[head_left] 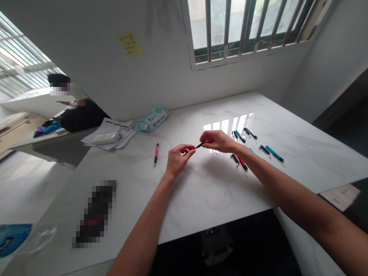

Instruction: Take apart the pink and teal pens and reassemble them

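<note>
White marble-look table (pixel 201 191) fills the middle of the frame, under a barred window (pixel 244 27) at upper right. At centre, just above the tabletop, the left hand (pixel 178 158) pinches the red end of a pen (pixel 198 146), fingers closed on it, while the right hand (pixel 217 140) grips its black tip end. Loose pens (pixel 253 147) lie right of the hands; a pink pen (pixel 156 152) lies to their left. Wipes pack (pixel 152 119) and papers (pixel 110 136) sit at upper left
</note>
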`<control>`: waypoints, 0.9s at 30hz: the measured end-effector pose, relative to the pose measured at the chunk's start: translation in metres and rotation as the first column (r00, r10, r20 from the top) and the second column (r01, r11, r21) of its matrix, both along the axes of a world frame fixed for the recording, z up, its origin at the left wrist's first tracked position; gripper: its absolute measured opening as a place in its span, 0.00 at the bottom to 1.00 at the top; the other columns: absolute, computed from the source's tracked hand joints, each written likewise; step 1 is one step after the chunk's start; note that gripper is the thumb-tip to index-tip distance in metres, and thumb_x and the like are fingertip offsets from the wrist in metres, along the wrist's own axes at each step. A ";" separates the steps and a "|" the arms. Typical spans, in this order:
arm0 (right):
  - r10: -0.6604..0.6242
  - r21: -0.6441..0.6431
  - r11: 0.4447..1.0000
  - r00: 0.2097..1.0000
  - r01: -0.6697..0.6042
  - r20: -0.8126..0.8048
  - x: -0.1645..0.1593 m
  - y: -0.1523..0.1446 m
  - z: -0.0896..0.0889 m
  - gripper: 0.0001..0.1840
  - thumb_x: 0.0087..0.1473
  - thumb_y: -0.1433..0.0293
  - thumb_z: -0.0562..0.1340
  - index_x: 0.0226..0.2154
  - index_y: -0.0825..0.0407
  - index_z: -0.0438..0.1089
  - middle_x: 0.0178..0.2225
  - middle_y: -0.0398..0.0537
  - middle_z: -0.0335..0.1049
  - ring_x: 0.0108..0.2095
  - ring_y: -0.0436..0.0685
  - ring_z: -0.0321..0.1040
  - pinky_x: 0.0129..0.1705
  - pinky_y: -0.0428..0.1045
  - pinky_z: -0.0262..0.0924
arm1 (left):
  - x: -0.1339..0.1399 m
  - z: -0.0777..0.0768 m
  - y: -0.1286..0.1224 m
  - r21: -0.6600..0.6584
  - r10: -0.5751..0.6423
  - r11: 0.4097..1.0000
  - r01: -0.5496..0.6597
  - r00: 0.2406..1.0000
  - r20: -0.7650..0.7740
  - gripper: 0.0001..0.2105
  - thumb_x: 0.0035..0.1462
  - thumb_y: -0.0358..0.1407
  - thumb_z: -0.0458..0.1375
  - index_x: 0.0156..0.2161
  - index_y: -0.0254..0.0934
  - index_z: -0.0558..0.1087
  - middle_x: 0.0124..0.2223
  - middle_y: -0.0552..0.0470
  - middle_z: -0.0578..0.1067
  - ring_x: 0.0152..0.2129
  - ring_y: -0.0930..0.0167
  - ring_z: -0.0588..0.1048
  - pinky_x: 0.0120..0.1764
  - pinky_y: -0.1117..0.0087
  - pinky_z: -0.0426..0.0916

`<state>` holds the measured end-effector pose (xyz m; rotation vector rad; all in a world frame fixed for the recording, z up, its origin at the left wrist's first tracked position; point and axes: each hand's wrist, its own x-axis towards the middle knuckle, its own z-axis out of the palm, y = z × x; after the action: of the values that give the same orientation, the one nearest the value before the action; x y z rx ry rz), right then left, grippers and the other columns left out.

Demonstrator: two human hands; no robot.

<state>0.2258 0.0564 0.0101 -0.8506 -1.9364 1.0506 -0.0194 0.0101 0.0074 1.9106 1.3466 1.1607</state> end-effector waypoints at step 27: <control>-0.134 0.110 0.987 0.979 0.118 0.151 -0.008 -0.006 0.000 0.12 0.60 0.60 0.70 0.39 0.52 0.80 0.29 0.45 0.78 0.29 0.52 0.70 0.35 0.48 0.61 | -0.002 0.000 0.002 -0.078 0.059 0.995 -0.057 0.998 0.026 0.12 0.56 0.46 0.70 0.39 0.40 0.86 0.40 0.48 0.86 0.31 0.67 0.80 0.38 0.66 0.74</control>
<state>0.2175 0.0504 0.0105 -1.0112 -2.0192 0.8249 -0.0211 0.0120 0.0073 1.8058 1.4194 1.1423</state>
